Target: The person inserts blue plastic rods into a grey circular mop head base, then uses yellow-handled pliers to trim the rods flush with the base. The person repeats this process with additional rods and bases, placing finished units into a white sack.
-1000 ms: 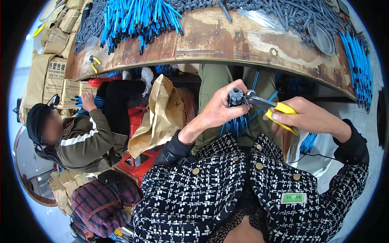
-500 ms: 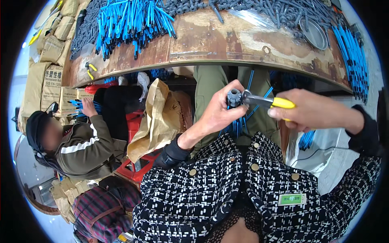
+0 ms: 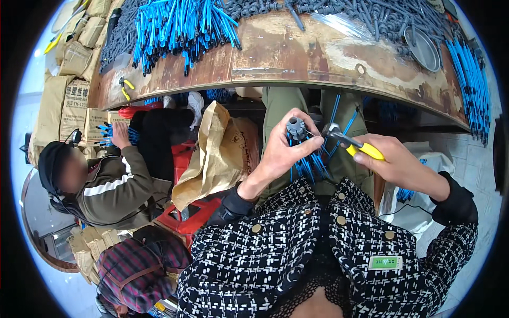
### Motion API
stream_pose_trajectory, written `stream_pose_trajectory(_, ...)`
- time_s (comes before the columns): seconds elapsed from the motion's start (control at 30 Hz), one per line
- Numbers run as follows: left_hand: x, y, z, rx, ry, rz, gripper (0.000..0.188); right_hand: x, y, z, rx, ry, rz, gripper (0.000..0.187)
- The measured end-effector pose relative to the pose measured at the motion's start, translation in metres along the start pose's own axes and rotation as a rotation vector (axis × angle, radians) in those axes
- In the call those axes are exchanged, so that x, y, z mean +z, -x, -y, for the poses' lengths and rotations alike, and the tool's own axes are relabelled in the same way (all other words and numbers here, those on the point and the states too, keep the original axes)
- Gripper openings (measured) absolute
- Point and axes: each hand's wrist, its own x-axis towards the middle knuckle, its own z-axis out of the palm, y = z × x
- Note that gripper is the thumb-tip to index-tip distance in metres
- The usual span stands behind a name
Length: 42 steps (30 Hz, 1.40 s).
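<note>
In the middle, above my lap, my left hand (image 3: 283, 151) is closed around a dark grey ribbed plastic piece (image 3: 296, 129) with a round hole facing up. Several thin blue sticks (image 3: 310, 168) with dark tips hang below it and fan out between my legs; their upper ends are hidden by my fingers. My right hand (image 3: 395, 161) grips yellow-handled pliers (image 3: 366, 148), whose handles are spread apart. The pliers' metal jaws lie just right of my left thumb, close to the stick ends.
Across the wooden table (image 3: 260, 55) lie a blue stick pile (image 3: 183, 32), many grey plastic parts (image 3: 360, 16), a metal dish (image 3: 422, 50) and a second pair of pliers (image 3: 125, 88). A co-worker (image 3: 114, 183) sits at left holding blue sticks, beside a brown paper sack (image 3: 212, 159).
The pliers have come away from the grey piece's top, tilting down and to the right, and their handles have spread. The grey piece has shifted slightly left in my left hand.
</note>
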Motion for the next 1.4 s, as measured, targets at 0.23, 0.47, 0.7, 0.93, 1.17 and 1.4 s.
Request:
stream_pose_trajectory(0.23,0.003,-0.002,-0.01,-0.028,0.026,0.119,0.033,-0.004,-0.003,0.001,0.018,-0.028,0.121,0.035)
stream_pose_trajectory(0.47,0.003,-0.009,-0.015,-0.07,0.004,0.232,0.033,-0.015,-0.008,0.002,-0.149,0.052,0.119,0.031)
stream_pose_trajectory(0.7,0.002,-0.008,-0.017,-0.093,-0.002,0.224,0.038,-0.015,-0.008,0.011,-0.128,0.123,0.134,0.048)
stream_pose_trajectory(0.93,-0.003,-0.013,-0.015,-0.118,0.034,0.406,0.064,-0.009,0.001,0.01,0.337,-0.485,0.427,0.048)
stream_pose_trajectory(1.17,0.02,-0.011,-0.021,-0.121,-0.016,0.012,0.05,-0.006,-0.004,0.008,-0.428,0.805,-0.374,0.048)
stream_pose_trajectory(1.4,-0.001,-0.011,-0.005,-0.025,0.021,0.315,0.05,-0.021,-0.001,0.021,0.381,-0.361,0.404,0.044)
